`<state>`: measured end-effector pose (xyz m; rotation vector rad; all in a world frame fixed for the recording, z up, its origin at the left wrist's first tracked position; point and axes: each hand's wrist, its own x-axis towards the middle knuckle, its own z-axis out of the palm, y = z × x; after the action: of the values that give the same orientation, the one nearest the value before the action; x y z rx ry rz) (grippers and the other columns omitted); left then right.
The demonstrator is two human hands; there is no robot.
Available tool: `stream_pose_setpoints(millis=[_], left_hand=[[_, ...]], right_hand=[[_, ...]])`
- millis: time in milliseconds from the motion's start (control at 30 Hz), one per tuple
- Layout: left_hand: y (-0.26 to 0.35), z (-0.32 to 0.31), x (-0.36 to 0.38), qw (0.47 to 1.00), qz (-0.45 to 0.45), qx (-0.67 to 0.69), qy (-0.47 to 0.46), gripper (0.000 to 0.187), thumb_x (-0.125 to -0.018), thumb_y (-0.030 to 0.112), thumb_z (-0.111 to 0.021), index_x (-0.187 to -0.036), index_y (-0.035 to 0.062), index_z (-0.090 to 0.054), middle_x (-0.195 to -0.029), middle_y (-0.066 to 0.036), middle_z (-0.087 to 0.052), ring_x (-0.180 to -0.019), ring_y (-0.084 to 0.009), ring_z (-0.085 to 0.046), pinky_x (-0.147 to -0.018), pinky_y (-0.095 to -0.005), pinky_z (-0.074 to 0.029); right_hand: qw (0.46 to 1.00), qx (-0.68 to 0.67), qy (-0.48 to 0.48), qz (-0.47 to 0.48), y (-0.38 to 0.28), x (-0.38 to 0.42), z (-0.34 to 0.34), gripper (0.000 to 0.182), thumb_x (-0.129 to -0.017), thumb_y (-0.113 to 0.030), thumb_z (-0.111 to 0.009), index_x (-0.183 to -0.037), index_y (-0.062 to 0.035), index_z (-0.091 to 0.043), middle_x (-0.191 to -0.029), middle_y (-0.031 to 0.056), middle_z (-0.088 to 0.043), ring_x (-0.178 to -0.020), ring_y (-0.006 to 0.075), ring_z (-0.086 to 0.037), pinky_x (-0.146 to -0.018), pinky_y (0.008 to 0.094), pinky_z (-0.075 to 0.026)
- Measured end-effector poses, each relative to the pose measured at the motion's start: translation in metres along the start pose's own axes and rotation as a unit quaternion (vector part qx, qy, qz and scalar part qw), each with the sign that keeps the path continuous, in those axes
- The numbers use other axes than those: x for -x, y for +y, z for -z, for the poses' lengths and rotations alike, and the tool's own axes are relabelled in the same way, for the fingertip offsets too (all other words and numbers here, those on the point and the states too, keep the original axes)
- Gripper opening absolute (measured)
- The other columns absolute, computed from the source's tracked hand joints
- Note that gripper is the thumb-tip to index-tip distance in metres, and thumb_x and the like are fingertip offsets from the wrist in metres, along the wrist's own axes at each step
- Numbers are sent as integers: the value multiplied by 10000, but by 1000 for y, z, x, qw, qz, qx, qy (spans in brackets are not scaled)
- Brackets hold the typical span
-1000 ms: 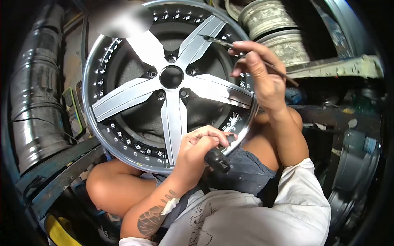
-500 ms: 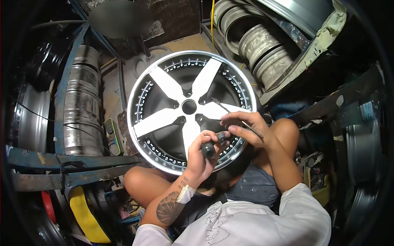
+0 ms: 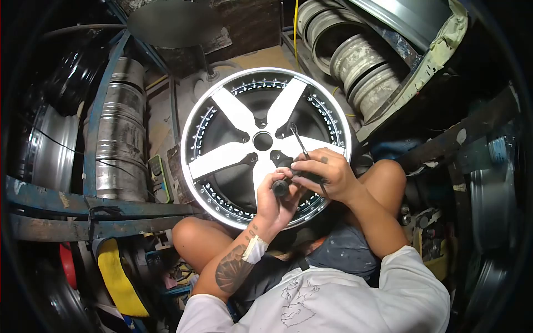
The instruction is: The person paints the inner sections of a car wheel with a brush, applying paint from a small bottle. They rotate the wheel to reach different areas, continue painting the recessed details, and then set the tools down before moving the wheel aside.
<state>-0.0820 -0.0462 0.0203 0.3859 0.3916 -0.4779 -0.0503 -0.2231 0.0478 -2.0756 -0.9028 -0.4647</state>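
Observation:
A five-spoke wheel (image 3: 225, 161) with a polished rim and small bolts around its edge lies before my crossed legs. Over its lower part my left hand (image 3: 276, 202) is wrapped round a black cylindrical tool (image 3: 280, 188), its round end facing up. My right hand (image 3: 327, 171) is beside it, fingers pinched on a thin dark rod-like tool (image 3: 300, 140) that points up over the wheel's right side. The fingertips of both hands meet near the black tool. What lies between them is too small to tell.
Silver wheel barrels (image 3: 120, 139) are stacked on a blue metal rack (image 3: 100, 116) at the left. More worn rims (image 3: 358, 58) lie at the upper right, near a yellow cable (image 3: 296, 39). A yellow padded item (image 3: 119, 277) hangs at the lower left.
My right hand has moved left, closer to my left hand, and the rod has turned more upright. The view has shifted slightly, so the wheel appears further right.

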Motion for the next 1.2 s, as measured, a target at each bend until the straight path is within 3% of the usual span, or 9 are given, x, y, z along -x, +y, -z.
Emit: stream_pose_setpoints(millis=[167,267,367,567,700,900,1100,1200], left_hand=[[-2,-1,-2,1000,5,23,-12,139,-871,203,-514,-886,70,-552,-876,-32,-572,-676,-164,-543,-877,-365,-479],[1,16,-12,994,30,35,-97,140,-874,190,-511,-887,57,-552,-867,-48,-567,-601,-156,-499,-869,-361,-487],[-5,5,-14,999,-3,28,38,120,-881,160,-507,-882,49,-554,-865,-73,-564,-559,-149,-475,-852,-362,-508],[-8,13,-26,996,-21,10,87,116,-940,138,-484,-977,40,-534,-873,-63,-584,-647,-149,-576,-823,-341,-541],[-13,18,-29,995,-36,-35,91,132,-967,156,-471,-1022,56,-536,-904,-42,-599,-766,-138,-626,-849,-336,-545],[-14,17,-31,988,-17,-111,107,200,-1027,230,-458,-1063,63,-562,-969,-48,-633,-819,-123,-616,-868,-346,-537],[-13,14,-31,983,-17,-144,108,239,-1037,272,-475,-1006,73,-604,-899,-5,-639,-733,-81,-588,-659,-216,-501],[-15,0,-28,981,-19,-136,137,231,-1030,274,-493,-980,82,-613,-859,9,-636,-682,-64,-565,-542,-170,-425]], right_hand=[[999,34,17,16,6,1,-4,261,-748,-147,-807,-984,-79,-720,-892,85,-706,-797,282,-685,-704,366,-530],[998,-14,53,-19,5,-1,0,269,-739,-66,-806,-993,-50,-718,-879,109,-706,-778,277,-693,-689,343,-537],[993,-62,87,-49,8,1,2,287,-750,7,-787,-1027,-16,-716,-916,135,-719,-813,284,-709,-722,334,-553],[977,-174,6,-126,-6,4,2,270,-818,32,-709,-1083,-18,-709,-975,146,-725,-885,269,-715,-786,335,-551],[978,-162,-12,-132,-3,1,2,290,-840,29,-672,-1125,-26,-674,-1015,158,-711,-893,300,-708,-787,350,-550],[982,-130,-79,-112,-1,5,7,327,-824,20,-658,-1145,-34,-630,-1000,152,-698,-902,329,-680,-814,389,-521],[993,-57,-80,-58,1,4,10,407,-759,7,-648,-1161,-46,-628,-972,135,-693,-922,324,-671,-850,405,-502],[993,-55,-85,-56,1,2,10,407,-763,12,-635,-1166,-48,-627,-966,136,-692,-925,321,-672,-851,407,-501]])
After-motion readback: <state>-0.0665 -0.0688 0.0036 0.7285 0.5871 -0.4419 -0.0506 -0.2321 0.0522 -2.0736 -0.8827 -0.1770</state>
